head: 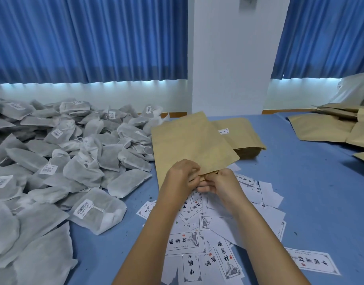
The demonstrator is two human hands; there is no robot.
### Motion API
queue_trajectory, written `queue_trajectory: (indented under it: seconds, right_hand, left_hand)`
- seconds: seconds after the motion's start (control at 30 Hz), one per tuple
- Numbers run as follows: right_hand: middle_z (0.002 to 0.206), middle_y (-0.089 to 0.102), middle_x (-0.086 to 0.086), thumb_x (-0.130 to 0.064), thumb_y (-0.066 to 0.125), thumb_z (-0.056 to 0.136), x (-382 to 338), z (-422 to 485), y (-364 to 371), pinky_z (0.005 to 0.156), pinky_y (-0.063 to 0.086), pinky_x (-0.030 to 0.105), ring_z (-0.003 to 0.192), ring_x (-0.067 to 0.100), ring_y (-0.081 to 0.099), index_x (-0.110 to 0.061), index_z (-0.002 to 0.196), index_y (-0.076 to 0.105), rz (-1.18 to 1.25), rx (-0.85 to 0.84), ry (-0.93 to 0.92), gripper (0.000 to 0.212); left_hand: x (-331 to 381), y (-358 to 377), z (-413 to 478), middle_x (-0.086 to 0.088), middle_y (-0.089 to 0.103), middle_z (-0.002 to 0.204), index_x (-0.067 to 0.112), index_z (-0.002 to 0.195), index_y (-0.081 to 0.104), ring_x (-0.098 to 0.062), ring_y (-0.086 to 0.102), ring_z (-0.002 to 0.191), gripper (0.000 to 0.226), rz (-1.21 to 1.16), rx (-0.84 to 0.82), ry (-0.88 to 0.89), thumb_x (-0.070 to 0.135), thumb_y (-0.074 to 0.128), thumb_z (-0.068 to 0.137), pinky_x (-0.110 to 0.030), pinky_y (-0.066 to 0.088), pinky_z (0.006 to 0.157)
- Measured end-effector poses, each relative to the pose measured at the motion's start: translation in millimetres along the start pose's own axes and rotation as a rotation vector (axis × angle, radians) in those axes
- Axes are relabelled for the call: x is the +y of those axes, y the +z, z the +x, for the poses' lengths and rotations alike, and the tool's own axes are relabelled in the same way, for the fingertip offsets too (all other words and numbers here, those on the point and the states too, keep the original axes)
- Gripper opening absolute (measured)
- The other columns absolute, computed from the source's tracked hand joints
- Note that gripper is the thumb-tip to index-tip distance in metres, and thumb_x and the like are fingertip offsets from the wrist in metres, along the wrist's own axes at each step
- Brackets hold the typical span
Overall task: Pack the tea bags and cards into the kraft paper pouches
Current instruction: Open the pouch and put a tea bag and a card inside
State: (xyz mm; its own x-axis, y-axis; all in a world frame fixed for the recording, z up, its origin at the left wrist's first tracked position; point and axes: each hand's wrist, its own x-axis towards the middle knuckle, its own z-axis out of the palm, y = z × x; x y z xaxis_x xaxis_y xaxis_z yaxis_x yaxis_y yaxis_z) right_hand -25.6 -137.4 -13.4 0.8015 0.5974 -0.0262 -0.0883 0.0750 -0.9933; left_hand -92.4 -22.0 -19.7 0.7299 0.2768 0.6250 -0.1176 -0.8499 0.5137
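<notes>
A flat kraft paper pouch (pixel 192 144) is tilted up over the blue table, its near edge held by both hands. My left hand (pixel 182 176) pinches that edge from the left, and my right hand (pixel 222 184) pinches it from the right, fingers curled at the opening. Under my wrists lies a loose spread of white printed cards (pixel 216 239). A big heap of grey-white tea bags (pixel 59 161) with barcode labels covers the left of the table. Behind the held pouch sits a stack of kraft pouches (pixel 244 138).
More kraft pouches (pixel 331 126) lie scattered at the far right, with a white plastic bag (pixel 356 91) behind them. One card (pixel 312 262) lies apart at the lower right. Blue curtains and a white wall close off the far side of the blue table (pixel 312 182).
</notes>
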Motion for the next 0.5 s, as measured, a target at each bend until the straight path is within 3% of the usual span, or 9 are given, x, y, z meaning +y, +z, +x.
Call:
queue_trajectory:
  seconds: [0.13,0.3,0.37,0.43,0.5]
  right_hand:
    - [0.068,0.071,0.013,0.013,0.036,0.087,3.6,0.4,3.5,0.055,0.053,0.027,0.057,0.025,0.068,-0.001,0.081,0.066,-0.100,0.007,-0.028,0.034]
    - [0.073,0.072,0.014,0.007,0.039,0.093,2.9,3.0,6.1,0.069,0.058,0.040,0.066,0.030,0.070,0.003,0.088,0.066,-0.120,0.007,-0.044,0.027]
    - [0.067,0.072,0.011,0.010,0.037,0.091,4.1,1.3,7.2,0.064,0.058,0.032,0.063,0.027,0.071,0.011,0.087,0.059,-0.195,0.000,-0.032,0.023]
    - [0.066,0.071,0.011,0.011,0.033,0.088,4.9,-2.3,9.0,0.060,0.057,0.029,0.062,0.026,0.072,0.006,0.084,0.053,-0.314,0.003,-0.021,0.020]
    - [0.073,0.072,0.019,0.010,0.031,0.087,6.2,-4.0,10.7,0.058,0.058,0.031,0.066,0.029,0.072,0.003,0.081,0.050,-0.351,-0.001,-0.018,0.021]
  left_hand:
    - [2.8,5.0,-2.4,-0.009,0.064,0.081,0.002,0.090,0.068,-0.026,0.060,0.076,0.015,0.058,-0.042,-0.176,0.002,0.056,0.081,-0.032,0.042,0.064]
    - [14.6,7.6,-5.1,-0.009,0.062,0.075,-0.001,0.079,0.063,-0.021,0.056,0.068,0.005,-0.060,0.156,-0.256,-0.004,0.059,0.078,-0.029,0.042,0.059]
    - [14.8,6.2,-3.1,-0.004,0.056,0.063,0.003,0.067,0.059,-0.015,0.048,0.059,0.011,-0.108,0.269,-0.337,-0.004,0.061,0.076,-0.025,0.036,0.054]
    - [9.6,0.7,0.4,0.001,0.046,0.054,0.008,0.058,0.050,-0.010,0.036,0.052,0.023,-0.136,0.388,-0.440,0.001,0.064,0.075,-0.021,0.029,0.050]
    - [3.1,-4.1,1.1,0.001,0.055,0.062,0.008,0.066,0.059,-0.011,0.044,0.057,0.013,-0.079,0.346,-0.407,0.008,0.065,0.077,-0.022,0.033,0.054]
